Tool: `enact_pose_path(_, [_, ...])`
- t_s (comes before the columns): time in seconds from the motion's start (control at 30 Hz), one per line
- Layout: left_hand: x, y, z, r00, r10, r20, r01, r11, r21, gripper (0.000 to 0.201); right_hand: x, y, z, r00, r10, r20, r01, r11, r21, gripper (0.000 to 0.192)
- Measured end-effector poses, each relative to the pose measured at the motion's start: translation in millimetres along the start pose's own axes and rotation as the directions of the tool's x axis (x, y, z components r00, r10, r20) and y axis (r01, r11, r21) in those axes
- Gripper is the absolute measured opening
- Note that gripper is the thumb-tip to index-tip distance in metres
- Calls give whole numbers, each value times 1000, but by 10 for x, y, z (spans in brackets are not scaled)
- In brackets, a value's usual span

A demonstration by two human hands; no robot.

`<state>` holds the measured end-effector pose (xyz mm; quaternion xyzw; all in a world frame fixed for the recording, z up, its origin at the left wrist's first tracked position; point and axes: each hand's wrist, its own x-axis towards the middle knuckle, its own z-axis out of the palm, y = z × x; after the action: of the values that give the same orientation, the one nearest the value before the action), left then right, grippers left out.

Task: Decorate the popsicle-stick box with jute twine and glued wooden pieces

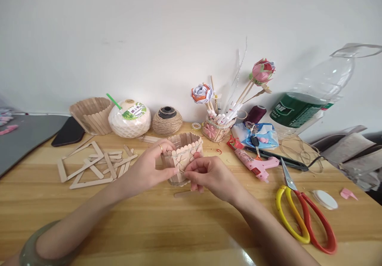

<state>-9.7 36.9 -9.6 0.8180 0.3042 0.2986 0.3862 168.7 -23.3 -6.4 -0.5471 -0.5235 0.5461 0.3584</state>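
A small craft-stick cup [181,154] stands tilted slightly on the table, with a twine band below its scalloped rim and small wooden pieces on its front. My left hand [152,164] grips it, fingers over the rim and thumb against the front. In a pinch at the cup's front right side is my right hand [210,174]; whatever lies between its fingertips is too small to make out. A loose craft stick [184,193] lies just below the cup, partly behind my right hand.
Craft sticks [110,164] lie scattered at left, before a larger stick basket [91,115], a coconut [129,119] and a twine spool [167,121]. A flower-filled pot [217,129] stands behind. At right are a pink glue gun [253,164], scissors [298,210] and a large bottle [310,95].
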Motion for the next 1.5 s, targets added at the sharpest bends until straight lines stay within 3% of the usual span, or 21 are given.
enact_pose_path(0.73, [-14, -44, 91, 990, -123, -68, 115, 987, -110, 32, -16, -28, 18, 997, 14, -73, -14, 1000, 0, 12])
enact_pose_path(1.5, [-19, -78, 152, 985, -116, -130, 103, 990, -100, 31, -17, -33, 62, 997, 23, -68, -25, 999, -29, 10])
